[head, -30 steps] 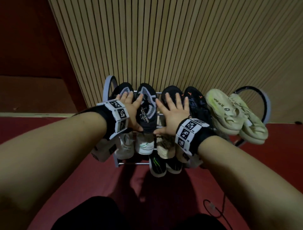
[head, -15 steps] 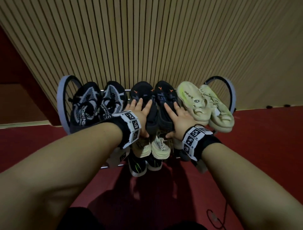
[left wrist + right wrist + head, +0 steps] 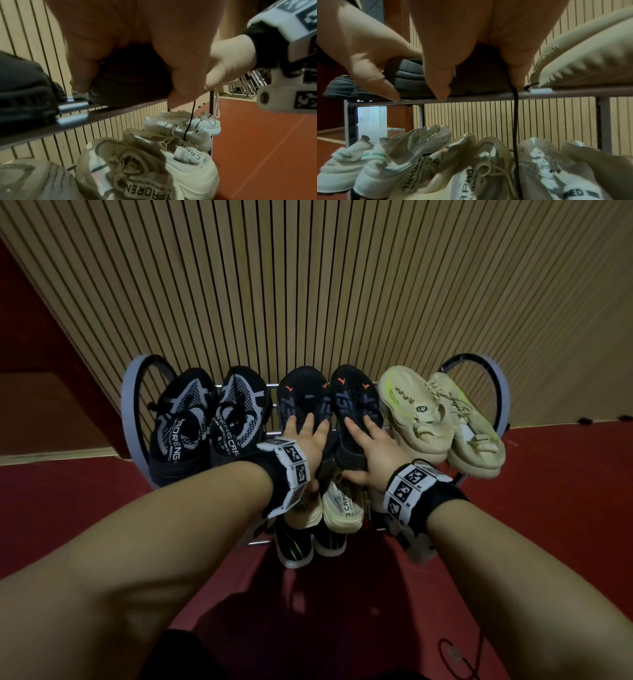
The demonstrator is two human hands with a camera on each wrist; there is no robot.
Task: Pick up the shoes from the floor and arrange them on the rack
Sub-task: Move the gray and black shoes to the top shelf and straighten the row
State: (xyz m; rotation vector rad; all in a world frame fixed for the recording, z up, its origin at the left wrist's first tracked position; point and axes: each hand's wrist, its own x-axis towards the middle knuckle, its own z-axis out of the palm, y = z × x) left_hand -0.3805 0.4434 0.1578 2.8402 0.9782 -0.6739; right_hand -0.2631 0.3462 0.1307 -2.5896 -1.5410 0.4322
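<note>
Both hands [image 3: 342,450] press black shoes [image 3: 329,405] between neighbouring pairs.

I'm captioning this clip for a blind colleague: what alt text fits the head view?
Two hands rest on a dark pair in the middle of a rack's top shelf, left hand on one shoe, right hand on the other. A black-and-grey pair sits left, a beige pair right.

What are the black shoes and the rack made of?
The black shoes look like soft knitted mesh fabric, matte, with a woven texture. The rack seems to be metal: thin smooth bars with a dull shine. I can't be sure of either.
</note>
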